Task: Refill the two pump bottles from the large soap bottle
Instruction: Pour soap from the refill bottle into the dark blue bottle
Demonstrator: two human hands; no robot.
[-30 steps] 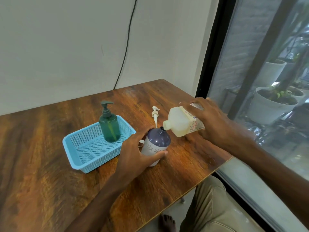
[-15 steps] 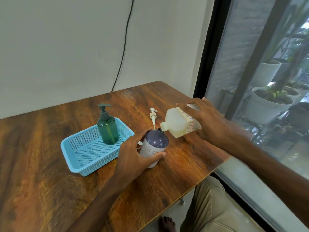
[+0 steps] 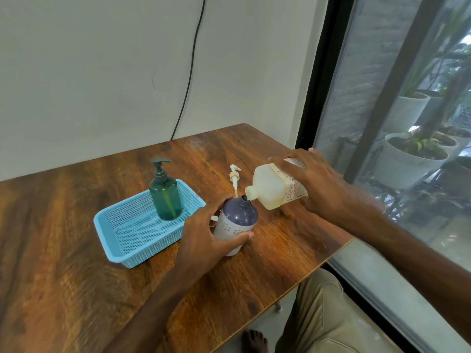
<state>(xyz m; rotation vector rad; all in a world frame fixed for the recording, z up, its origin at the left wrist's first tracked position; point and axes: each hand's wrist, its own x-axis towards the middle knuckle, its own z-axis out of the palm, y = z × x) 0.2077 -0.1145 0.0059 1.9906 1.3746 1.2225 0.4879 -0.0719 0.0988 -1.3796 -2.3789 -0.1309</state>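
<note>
- On the left part of the wooden table (image 3: pixel 63 238) sits a light blue mesh basket (image 3: pixel 150 254), set at an angle to the table edge.
- In the basket's far corner a green pump bottle (image 3: pixel 165 197) stands upright with its pump screwed on.
- Just right of the basket, the left hand (image 3: pixel 204 243) wraps around the lower body of a small bottle, with the thumb across the front and the fingers curled behind it.
- That purple-topped bottle (image 3: pixel 238 217), white with a flower pattern below, stands on the table with its neck open and no pump fitted.
- Just behind it a white pump (image 3: pixel 234 175) lies on the table, head away from the person and tube pointing toward the bottle.
- The large soap bottle (image 3: pixel 274 188), pale yellow and translucent with a printed label, is tipped over to the left, and its uncapped neck is right at the small bottle's mouth; whether soap is flowing cannot be told.
- The right hand (image 3: pixel 321 182) grips the large bottle's base end from above, fingers spread over its label side.
- At the far right, a dark-framed window (image 3: pixel 369 123) shows white plant pots (image 3: pixel 407 159) outside.
</note>
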